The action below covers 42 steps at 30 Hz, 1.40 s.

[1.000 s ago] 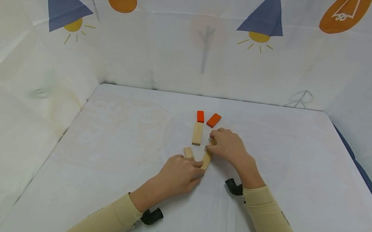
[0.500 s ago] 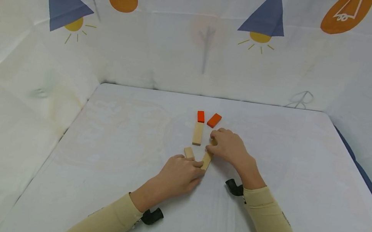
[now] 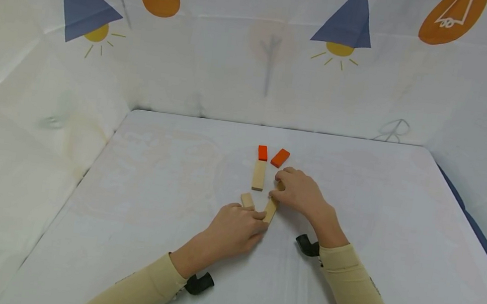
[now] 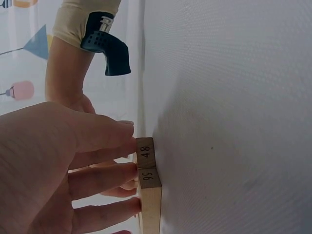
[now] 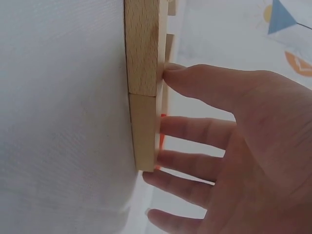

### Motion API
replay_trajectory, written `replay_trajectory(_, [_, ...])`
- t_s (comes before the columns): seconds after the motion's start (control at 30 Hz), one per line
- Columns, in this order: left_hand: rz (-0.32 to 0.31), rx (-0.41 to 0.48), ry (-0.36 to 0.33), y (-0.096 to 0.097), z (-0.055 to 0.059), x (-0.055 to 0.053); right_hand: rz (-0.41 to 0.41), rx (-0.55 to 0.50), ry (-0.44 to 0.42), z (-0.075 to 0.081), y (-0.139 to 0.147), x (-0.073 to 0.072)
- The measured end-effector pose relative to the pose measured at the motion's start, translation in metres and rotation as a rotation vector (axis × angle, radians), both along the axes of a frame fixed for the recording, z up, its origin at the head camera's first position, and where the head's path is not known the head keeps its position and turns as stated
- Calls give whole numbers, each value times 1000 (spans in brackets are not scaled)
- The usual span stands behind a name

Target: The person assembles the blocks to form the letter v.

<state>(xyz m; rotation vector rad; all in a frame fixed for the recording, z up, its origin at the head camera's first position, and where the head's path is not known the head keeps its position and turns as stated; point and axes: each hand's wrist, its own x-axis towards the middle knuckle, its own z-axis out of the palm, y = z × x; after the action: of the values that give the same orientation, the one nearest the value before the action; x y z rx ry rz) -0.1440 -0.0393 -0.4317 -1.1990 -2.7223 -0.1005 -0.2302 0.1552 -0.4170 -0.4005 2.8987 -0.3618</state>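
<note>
In the head view my left hand (image 3: pixel 234 228) reaches over the near ends of two plain wooden blocks, the left block (image 3: pixel 247 200) and the right block (image 3: pixel 270 211), which lean toward each other. Its fairly straight fingertips touch them in the left wrist view, where printed ends show, one block (image 4: pixel 145 152) marked 48 beside another block (image 4: pixel 150 181). My right hand (image 3: pixel 300 189) rests its thumb and fingertips on a row of blocks, where a longer-looking block (image 5: pixel 142 48) meets another block (image 5: pixel 145 131) end to end. Part of that row is hidden under the hand.
Beyond the hands lies a plain block (image 3: pixel 259 175) with an upright-pointing orange block (image 3: pixel 262 153) at its far end. A second orange block (image 3: pixel 280 157) lies slanted to the right. White table (image 3: pixel 168 173) surrounds them, with printed cloth (image 3: pixel 217 67) behind.
</note>
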Motion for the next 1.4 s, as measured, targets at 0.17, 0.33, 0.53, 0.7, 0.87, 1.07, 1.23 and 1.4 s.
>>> replay_trajectory(0.17, [-2,1,7,-1,1,1,-4,-26,-14,0,1,0])
replay_trajectory(0.33, [-2,2,27,-1,-1,1,12,-18,-4,-4,4,-2])
replay_trajectory(0.53, [-4,2,24,-1,1,1,-10,-67,37,-5,6,-5])
replay_trajectory(0.7, [-8,12,40,-1,2,2,-42,-114,54,-1,7,-5])
replay_trajectory(0.87, [-10,27,41,-1,1,2,-41,-130,56,-2,7,-9])
replay_trajectory(1.07, [-8,31,32,-2,0,1,-31,-148,57,-6,9,-17])
replay_trajectory(1.23, [-9,28,34,-3,1,0,-40,-147,61,-8,11,-26])
replay_trajectory(1.4, [-7,30,22,-4,0,0,-44,-125,68,-11,11,-34])
